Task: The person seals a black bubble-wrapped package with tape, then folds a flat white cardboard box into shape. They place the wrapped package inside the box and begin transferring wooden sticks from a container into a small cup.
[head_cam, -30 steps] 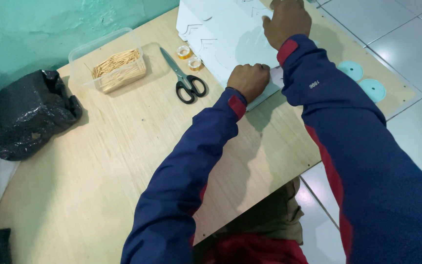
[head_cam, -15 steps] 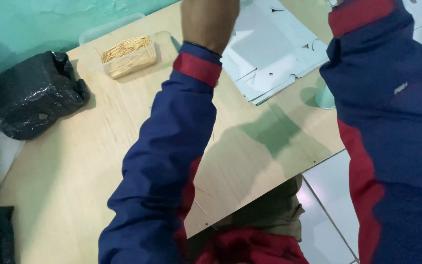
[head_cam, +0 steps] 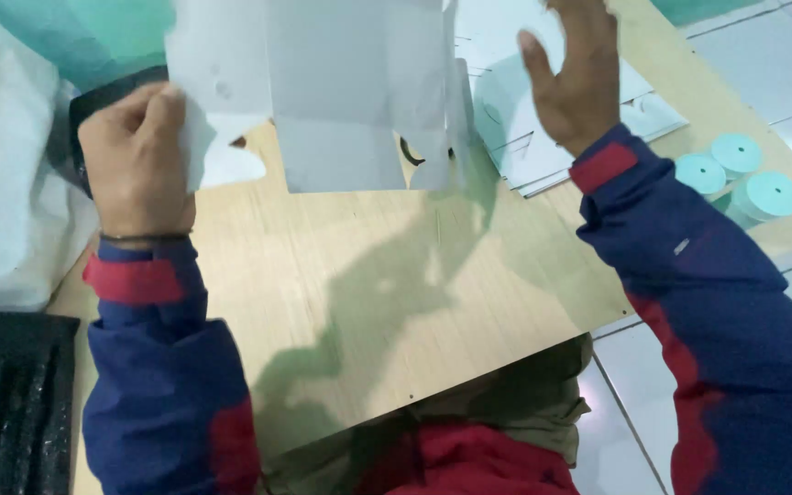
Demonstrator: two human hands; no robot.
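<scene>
Wooden board (head_cam: 396,302) below both hands, now bare in middle. White die-cut card sheet (head_cam: 341,92), half second ago flat on stack (head_cam: 579,137), now lifted, hanging between hands. Left hand (head_cam: 135,160) fingers clamped on sheet's left edge. Right hand (head_cam: 575,78) fingers spread, just beside right edge, grip unclear. Folding likely begins.

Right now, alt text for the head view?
The left hand holds up a flat white die-cut card sheet over a pale wooden table; the right hand is open beside it. Pale teal rolls stand at the table's right edge.
</scene>
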